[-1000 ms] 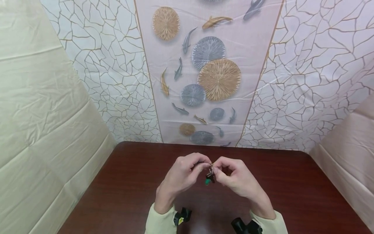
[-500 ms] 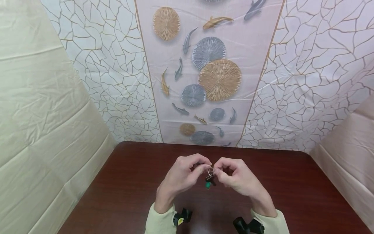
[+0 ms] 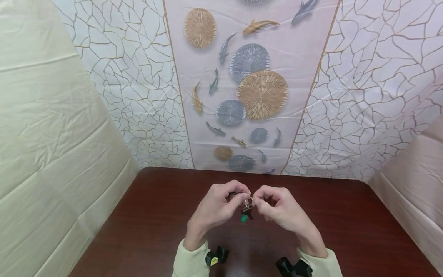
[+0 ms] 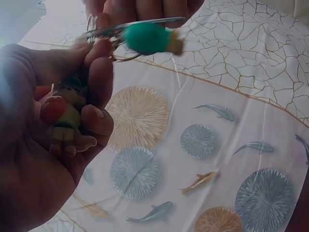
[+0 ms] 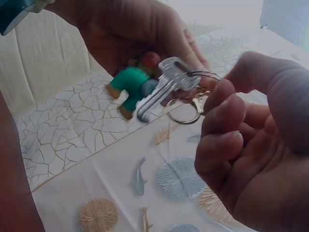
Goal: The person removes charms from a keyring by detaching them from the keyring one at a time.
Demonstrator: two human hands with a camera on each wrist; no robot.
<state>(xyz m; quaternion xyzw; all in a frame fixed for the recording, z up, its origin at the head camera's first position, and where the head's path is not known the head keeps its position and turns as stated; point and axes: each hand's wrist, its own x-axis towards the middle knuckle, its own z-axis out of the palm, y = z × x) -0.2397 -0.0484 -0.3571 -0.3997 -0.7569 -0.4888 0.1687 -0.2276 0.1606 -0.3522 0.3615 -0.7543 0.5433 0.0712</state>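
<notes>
Left hand and right hand each pinch wire rings between thumb and fingers; exact contact hidden by fingertips. Key threaded on wire, green charm beside it, slightly blurred. Small figurine in left palm, partly covered by fingers. All held above dark table. Sleeves cut off at bottom edge.

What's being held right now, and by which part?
A thin round silver metal key ring, pinched at its edge by the right hand; the left hand pinches beside it, exact part unclear.
</notes>
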